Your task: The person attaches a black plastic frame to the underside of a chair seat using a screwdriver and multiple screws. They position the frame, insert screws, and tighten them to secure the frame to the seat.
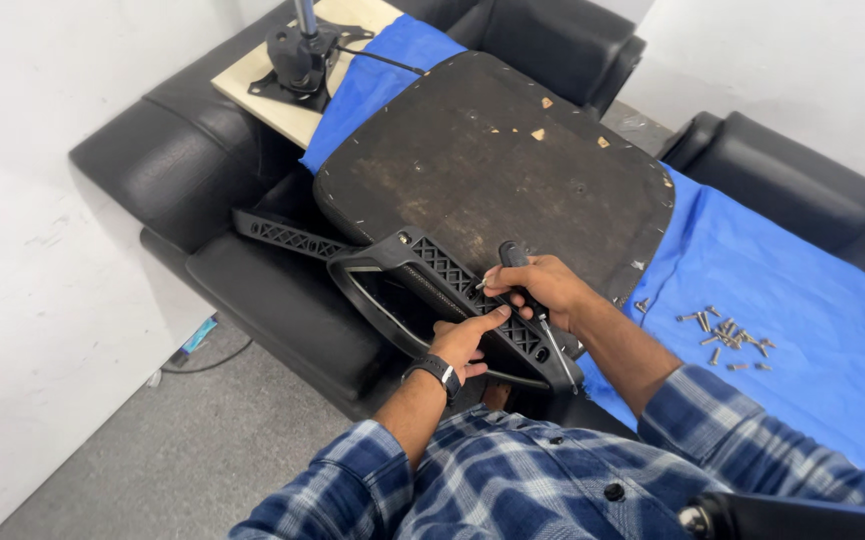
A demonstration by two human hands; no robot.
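An upturned chair seat [512, 160] with a dark worn underside lies on a blue cloth [792, 290] over a black sofa. A black plastic armrest frame [422, 270] with a lattice pattern rests against the seat's near edge. My left hand [467, 340] presses on the armrest's lower part. My right hand [542, 285] grips a screwdriver [542, 320] with a black handle, its shaft pointing down toward the armrest's near end. A small screw seems pinched at my right fingertips.
Several loose screws [724, 335] lie on the blue cloth at the right. A chair tilt mechanism with a gas cylinder [300, 55] sits on a light wooden board [292, 110] at the back left. Grey floor and white wall are at the left.
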